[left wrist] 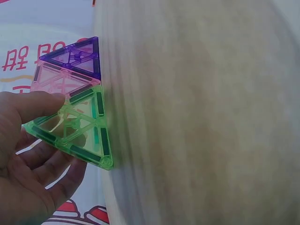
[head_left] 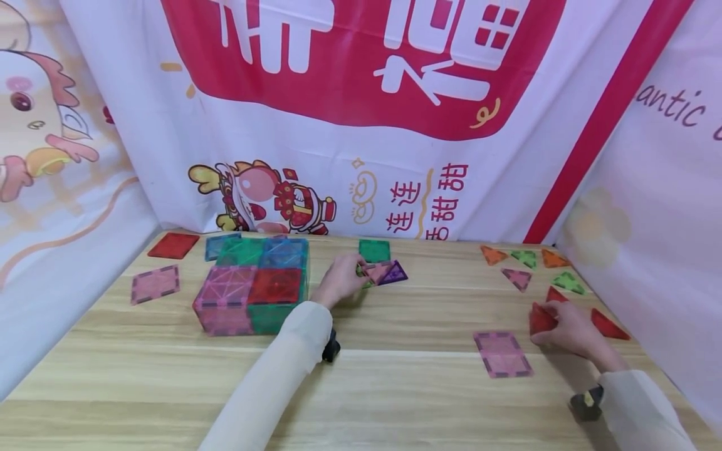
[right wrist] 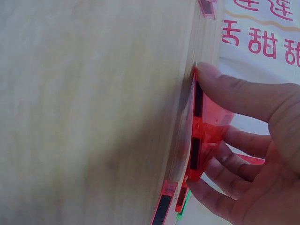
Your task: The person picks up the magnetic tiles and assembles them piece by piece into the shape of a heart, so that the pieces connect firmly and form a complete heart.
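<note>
My left hand (head_left: 341, 280) pinches a green triangular magnetic tile (left wrist: 96, 136) between thumb and fingers. Joined to it edge to edge are a pink triangle (left wrist: 58, 82) and a purple triangle (left wrist: 86, 58), making a strip that stands up from the tabletop. On the right side of the table my right hand (head_left: 575, 333) grips a red triangular magnetic tile (right wrist: 208, 124), tilted up, with the thumb on one edge and fingertips on others. More red triangles lie around this hand, one (head_left: 609, 324) to its right. A pink square tile (head_left: 503, 355) lies flat to its left.
A block (head_left: 276, 316) built of coloured square tiles stands left of my left hand. Around it lie a red tile (head_left: 173, 245) and a pink tile (head_left: 155, 284). A green square (head_left: 375, 250) is behind the strip. Small orange, green and pink triangles (head_left: 524, 259) lie back right. Cloth walls (head_left: 350, 138) enclose the table.
</note>
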{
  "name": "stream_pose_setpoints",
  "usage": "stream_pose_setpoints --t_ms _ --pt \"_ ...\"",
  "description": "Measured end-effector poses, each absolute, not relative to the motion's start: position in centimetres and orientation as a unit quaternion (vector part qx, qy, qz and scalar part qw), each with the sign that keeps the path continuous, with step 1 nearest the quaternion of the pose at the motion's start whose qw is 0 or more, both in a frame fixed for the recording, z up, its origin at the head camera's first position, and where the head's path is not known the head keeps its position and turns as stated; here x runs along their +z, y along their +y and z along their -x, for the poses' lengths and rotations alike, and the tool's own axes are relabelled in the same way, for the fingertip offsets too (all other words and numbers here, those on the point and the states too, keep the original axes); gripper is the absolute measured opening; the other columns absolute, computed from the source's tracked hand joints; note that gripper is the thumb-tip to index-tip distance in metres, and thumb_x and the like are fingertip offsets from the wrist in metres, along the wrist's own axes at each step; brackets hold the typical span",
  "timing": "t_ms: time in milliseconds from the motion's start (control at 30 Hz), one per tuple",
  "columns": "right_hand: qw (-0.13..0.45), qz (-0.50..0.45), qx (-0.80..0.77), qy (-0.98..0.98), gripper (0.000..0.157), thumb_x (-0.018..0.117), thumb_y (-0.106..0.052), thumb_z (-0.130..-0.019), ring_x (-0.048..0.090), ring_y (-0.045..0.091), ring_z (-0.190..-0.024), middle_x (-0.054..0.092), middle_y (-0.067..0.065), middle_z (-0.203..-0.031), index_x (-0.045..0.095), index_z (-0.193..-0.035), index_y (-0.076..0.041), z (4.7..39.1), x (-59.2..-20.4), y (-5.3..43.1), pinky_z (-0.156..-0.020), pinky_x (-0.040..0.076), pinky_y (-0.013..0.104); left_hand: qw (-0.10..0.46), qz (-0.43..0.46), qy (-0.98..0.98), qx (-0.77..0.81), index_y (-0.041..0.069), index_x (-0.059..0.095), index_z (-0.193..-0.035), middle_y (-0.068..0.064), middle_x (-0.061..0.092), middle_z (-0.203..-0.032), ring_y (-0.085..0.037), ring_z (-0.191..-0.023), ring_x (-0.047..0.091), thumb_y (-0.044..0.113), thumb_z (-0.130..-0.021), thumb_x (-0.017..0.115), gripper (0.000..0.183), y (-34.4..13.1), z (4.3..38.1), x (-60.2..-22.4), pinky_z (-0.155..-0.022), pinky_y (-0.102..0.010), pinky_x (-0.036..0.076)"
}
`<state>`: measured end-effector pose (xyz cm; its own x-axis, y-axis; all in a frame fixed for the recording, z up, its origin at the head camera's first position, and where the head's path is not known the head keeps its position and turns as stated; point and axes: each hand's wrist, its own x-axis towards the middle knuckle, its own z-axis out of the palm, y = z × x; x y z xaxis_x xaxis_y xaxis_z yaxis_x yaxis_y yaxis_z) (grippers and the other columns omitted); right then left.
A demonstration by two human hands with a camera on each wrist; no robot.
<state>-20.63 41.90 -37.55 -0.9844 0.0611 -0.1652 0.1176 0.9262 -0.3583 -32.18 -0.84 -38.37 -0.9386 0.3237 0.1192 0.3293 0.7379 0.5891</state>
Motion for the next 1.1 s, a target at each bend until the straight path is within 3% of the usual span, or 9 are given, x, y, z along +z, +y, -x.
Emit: stream_pose_setpoints --t_ms 67,167,367,567,667,800,933,1100 --pt "0.076 -0.052 -0.194 0.977 0.086 0.084 -0.031 -0.070 0.050 0.041 -0.097 0.051 0.034 -0.114 0.040 -0.128 0.015 20.6 -37.6 41.9 -0.076 0.050 0.048 0.001 0.171 -0.932 -0.319 0.009 0.066 -0.098 -0.006 0.065 -0.091 -0.017 -0.077 0.055 0.017 -0.084 0.072 0.017 -1.0 32.1 -38.4 -0.065 -0.029 0.045" --pt "0.063 -0.047 -0.210 0.975 0.070 0.082 -0.025 -0.073 0.052 0.036 -0.092 0.054 0.030 -0.108 0.045 -0.120 0.010 20.4 -37.6 41.8 -0.072 0.050 0.042 -0.001 0.166 -0.933 -0.319 0.009 0.063 -0.105 -0.007 0.064 -0.094 -0.019 -0.081 0.057 0.019 -0.084 0.072 0.024 -1.3 31.8 -38.1 -0.070 -0.032 0.048" --pt "0.019 -0.018 -0.219 0.975 0.030 0.073 -0.013 -0.081 0.053 0.025 -0.080 0.059 0.014 -0.088 0.054 -0.099 0.002 20.2 -37.5 41.3 -0.067 0.047 0.033 0.008 0.178 -0.931 -0.318 0.005 0.054 -0.122 -0.013 0.059 -0.119 -0.026 -0.109 0.057 0.017 -0.084 0.071 0.043 -1.7 30.4 -37.1 -0.091 -0.039 0.049" --pt "0.011 0.000 -0.201 0.980 0.024 0.073 -0.018 -0.082 0.056 0.024 -0.082 0.063 0.011 -0.089 0.061 -0.097 -0.002 20.2 -37.5 40.6 -0.068 0.050 0.037 0.038 0.191 -0.931 -0.307 0.004 0.040 -0.138 -0.016 0.044 -0.140 -0.029 -0.130 0.043 0.016 -0.083 0.071 0.064 -1.4 27.3 -35.5 -0.106 -0.042 0.040" --pt "-0.001 0.005 -0.207 0.978 0.024 0.073 -0.018 -0.082 0.059 0.026 -0.084 0.065 0.013 -0.091 0.062 -0.098 -0.003 20.1 -37.2 39.5 -0.069 0.052 0.040 0.087 0.210 -0.923 -0.309 0.007 0.043 -0.137 -0.013 0.048 -0.134 -0.026 -0.123 0.049 0.017 -0.084 0.072 0.061 -1.0 25.8 -34.6 -0.101 -0.039 0.045" --pt "-0.003 0.012 -0.229 0.973 0.021 0.072 -0.018 -0.084 0.061 0.031 -0.089 0.066 0.014 -0.094 0.061 -0.096 -0.005 19.8 -36.4 36.1 -0.069 0.053 0.041 0.139 0.251 -0.901 -0.324 0.009 0.056 -0.121 -0.006 0.056 -0.113 -0.018 -0.100 0.058 0.012 -0.083 0.071 0.041 -0.7 24.2 -34.1 -0.086 -0.031 0.052" --pt "-0.038 0.070 -0.249 0.965 0.016 0.073 -0.011 -0.082 0.064 0.025 -0.084 0.066 0.007 -0.087 0.060 -0.089 -0.007 19.5 -36.3 32.0 -0.069 0.053 0.038 0.128 0.290 -0.883 -0.346 0.007 0.061 -0.111 -0.005 0.058 -0.107 -0.017 -0.094 0.058 0.008 -0.082 0.070 0.030 -0.3 23.2 -34.4 -0.082 -0.030 0.052" --pt "-0.053 0.139 -0.275 0.950 0.014 0.074 -0.006 -0.080 0.062 0.015 -0.080 0.066 0.001 -0.082 0.062 -0.087 -0.009 19.2 -36.6 27.8 -0.070 0.051 0.034 0.068 0.312 -0.881 -0.350 0.006 0.059 -0.115 -0.009 0.060 -0.119 -0.022 -0.101 0.060 0.012 -0.084 0.070 0.034 -0.1 22.5 -35.2 -0.086 -0.032 0.052"
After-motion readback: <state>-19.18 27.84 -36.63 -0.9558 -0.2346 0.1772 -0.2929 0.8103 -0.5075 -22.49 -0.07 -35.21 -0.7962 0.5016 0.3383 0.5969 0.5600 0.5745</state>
